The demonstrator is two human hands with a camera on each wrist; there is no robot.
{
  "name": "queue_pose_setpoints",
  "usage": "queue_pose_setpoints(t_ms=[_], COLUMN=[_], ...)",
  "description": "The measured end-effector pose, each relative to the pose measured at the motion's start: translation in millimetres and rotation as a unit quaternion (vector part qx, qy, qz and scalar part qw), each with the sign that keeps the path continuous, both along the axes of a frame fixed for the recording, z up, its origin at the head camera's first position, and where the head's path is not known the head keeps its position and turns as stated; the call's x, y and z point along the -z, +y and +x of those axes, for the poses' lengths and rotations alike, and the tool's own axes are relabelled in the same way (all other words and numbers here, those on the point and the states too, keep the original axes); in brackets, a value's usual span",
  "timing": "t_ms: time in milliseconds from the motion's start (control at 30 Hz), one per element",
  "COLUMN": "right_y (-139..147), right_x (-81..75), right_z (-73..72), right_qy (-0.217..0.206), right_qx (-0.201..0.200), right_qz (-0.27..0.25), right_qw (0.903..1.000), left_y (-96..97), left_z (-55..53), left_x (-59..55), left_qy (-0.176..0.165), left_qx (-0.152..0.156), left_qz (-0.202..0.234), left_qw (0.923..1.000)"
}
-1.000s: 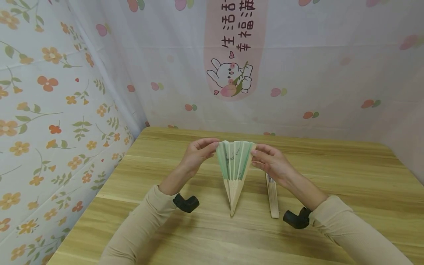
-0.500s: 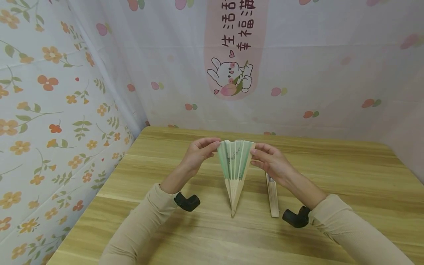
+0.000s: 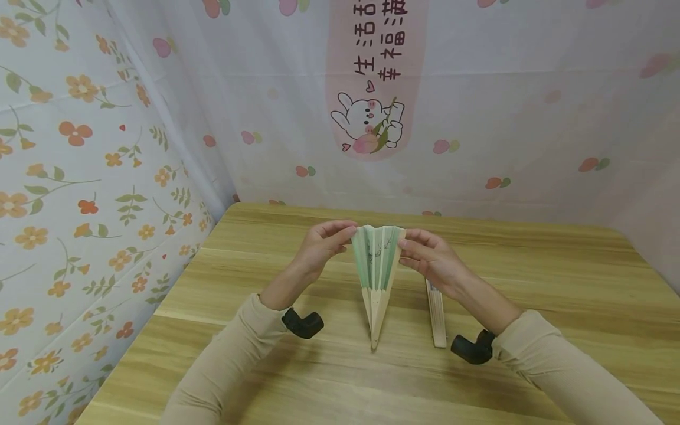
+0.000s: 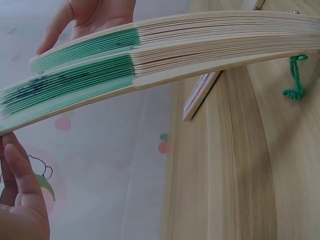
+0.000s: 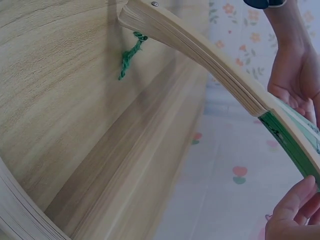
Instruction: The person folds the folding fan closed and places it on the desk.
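A partly spread folding fan (image 3: 376, 260), with green leaf and pale wooden ribs, is held upright between my hands above the table, pivot end down. My left hand (image 3: 320, 249) pinches its upper left edge between thumb and fingers. At the opposite upper edge my right hand (image 3: 432, 260) grips the outer rib with thumb and fingertips. A green knotted cord (image 4: 296, 80) hangs from the pivot end in the left wrist view. Close under my right hand lies a second, folded fan (image 3: 437, 316); its far end is hidden behind that hand.
The wood-grain table (image 3: 558, 307) reaches back to a printed curtain (image 3: 478, 106). A floral curtain (image 3: 79, 195) hangs along the left side. Black wrist mounts (image 3: 303, 324) stick out from both cuffs.
My hands have moved slightly closer together, and the green fan's spread has narrowed a little. The second fan lies where it was.
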State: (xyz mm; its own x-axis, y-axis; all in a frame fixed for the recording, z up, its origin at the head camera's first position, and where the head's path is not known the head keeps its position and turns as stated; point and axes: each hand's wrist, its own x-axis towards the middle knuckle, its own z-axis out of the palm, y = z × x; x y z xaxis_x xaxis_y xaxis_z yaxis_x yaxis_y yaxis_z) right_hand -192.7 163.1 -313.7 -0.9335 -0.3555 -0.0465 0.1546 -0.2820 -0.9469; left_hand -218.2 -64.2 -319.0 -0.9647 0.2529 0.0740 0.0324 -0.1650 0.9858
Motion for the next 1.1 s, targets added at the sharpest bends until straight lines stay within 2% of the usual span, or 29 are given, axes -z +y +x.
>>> queue_pose_setpoints(t_ms=[600, 1100], right_y=[-2.6, -1.6], right_x=[0.8, 0.8], right_z=[1.3, 2.1], right_qy=[0.002, 0.002], right_qx=[0.004, -0.001], right_qz=[-0.003, -0.02], right_qw=[1.0, 0.9998], left_y=[4.3, 5.5], left_z=[3.5, 3.2], left_x=[-3.5, 1.2], left_qy=[0.005, -0.001], left_qx=[0.002, 0.008], left_qz=[-0.006, 0.014], left_qw=[1.0, 0.9999])
